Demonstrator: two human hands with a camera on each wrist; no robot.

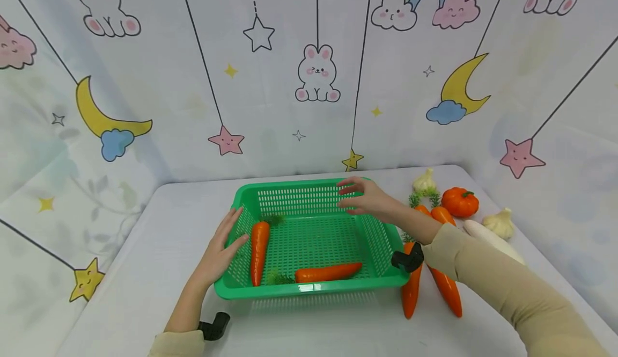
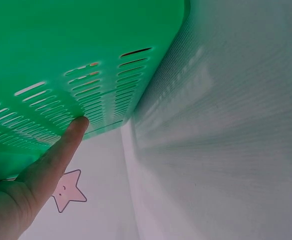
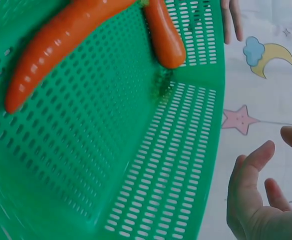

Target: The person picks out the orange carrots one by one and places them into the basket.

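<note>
Green basket (image 1: 309, 239) sits mid-desk with two carrots inside. Left hand (image 1: 223, 249), fingers flat, presses its left wall; right hand (image 1: 363, 197) hovers spread and empty over the far-right corner.

both hands (image 1: 219, 249) (image 1: 364, 197) open-fingered, forward

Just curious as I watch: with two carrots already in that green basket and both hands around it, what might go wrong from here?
The left hand only presses flat on the basket wall, so the basket could slide. The right hand hovers open over the far rim; its sleeve might sweep the carrots on the table away.
</note>
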